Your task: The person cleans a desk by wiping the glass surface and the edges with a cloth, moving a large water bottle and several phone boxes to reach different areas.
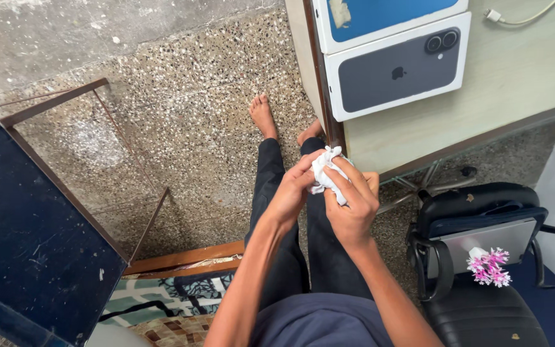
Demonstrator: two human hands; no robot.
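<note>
Beside desk (483, 109), hands crumple tissue (326, 173)

Crumpled white paper wad (326, 172), rough speckled stone floor (200, 103), smooth matt wooden desk (515, 83), glossy leather chair (483, 315).

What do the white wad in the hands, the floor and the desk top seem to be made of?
White wad, pinched by left hand and right hand: likely tissue or thin cloth, soft, matte, crumpled into folds.
Floor: looks like terrazzo, speckled stone chips in grey, dull and worn.
Desk top: probably pale laminate or wood, smooth, faint grain, darker edge.
</note>
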